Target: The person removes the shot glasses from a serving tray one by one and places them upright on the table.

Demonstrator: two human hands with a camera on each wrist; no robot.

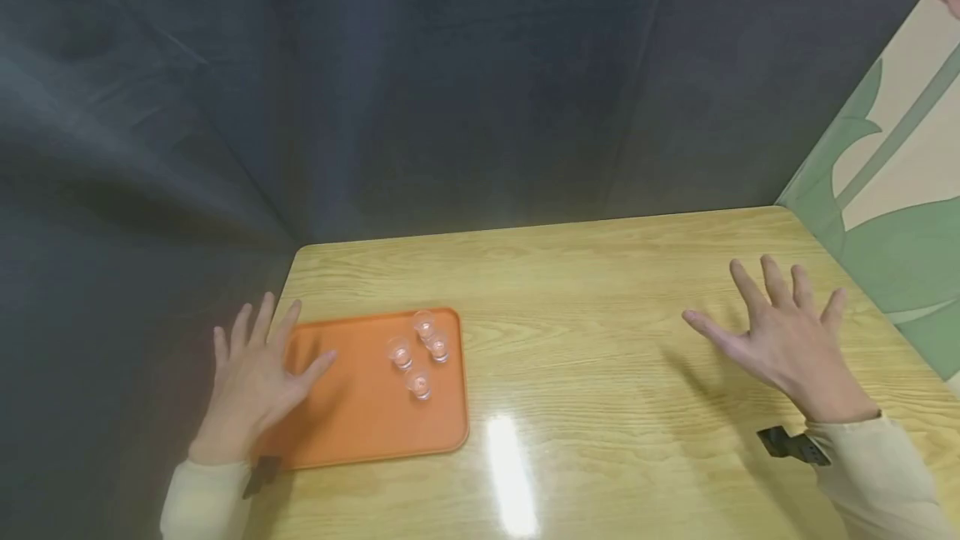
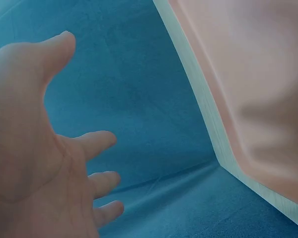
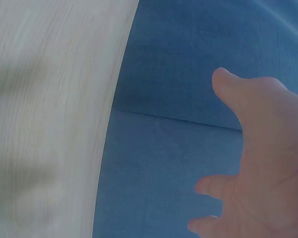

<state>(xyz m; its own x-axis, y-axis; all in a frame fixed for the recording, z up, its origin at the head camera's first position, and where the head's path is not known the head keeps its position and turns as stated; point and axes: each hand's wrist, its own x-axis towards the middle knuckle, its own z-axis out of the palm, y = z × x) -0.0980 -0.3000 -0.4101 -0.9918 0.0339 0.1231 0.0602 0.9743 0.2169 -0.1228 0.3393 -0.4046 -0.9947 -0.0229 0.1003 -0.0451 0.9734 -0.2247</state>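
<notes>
My left hand (image 1: 253,382) hovers over the left end of an orange tray (image 1: 360,427), fingers spread and holding nothing. Several small clear glasses (image 1: 419,386) stand grouped in the tray's right half, apart from the hand. Over the right side of the wooden table, my right hand (image 1: 795,348) is held with its fingers spread and nothing in it. In the left wrist view the left hand (image 2: 39,144) shows its palm beside the tray's edge (image 2: 223,119). The right wrist view has the right hand (image 3: 268,163) with thumb and some fingers extended.
The light wooden table (image 1: 585,340) carries the tray on its left. A dark curtain (image 1: 480,90) runs along the table's back and left side. At the right stands a panel with a green leaf pattern (image 1: 907,248). A bright reflection lies on the table near the front.
</notes>
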